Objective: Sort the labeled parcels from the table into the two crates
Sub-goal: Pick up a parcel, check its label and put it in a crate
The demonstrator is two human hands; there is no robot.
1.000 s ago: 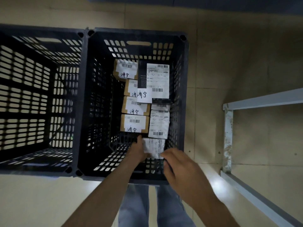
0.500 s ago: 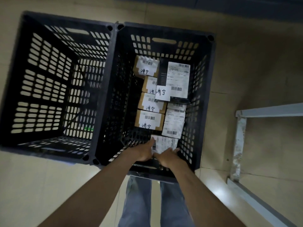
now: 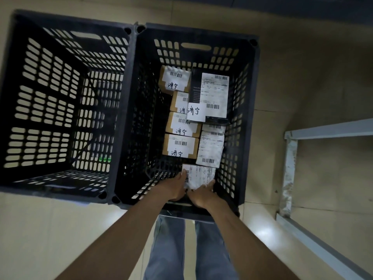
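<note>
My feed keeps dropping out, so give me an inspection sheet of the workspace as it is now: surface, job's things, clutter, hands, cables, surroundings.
Surface: tiled floor; both crates stand on it, side by side.
Job's things: right crate holds four brown boxes in a column, a black box, a middle white parcel and a near white parcel. No parcels seen in the left crate.
Clutter: nothing seen.
Hands: left hand and right hand hold the near white parcel low inside the right crate.
Cables: nothing seen.
Surroundings: grey metal frame to the right; the table top is not in view.
</note>
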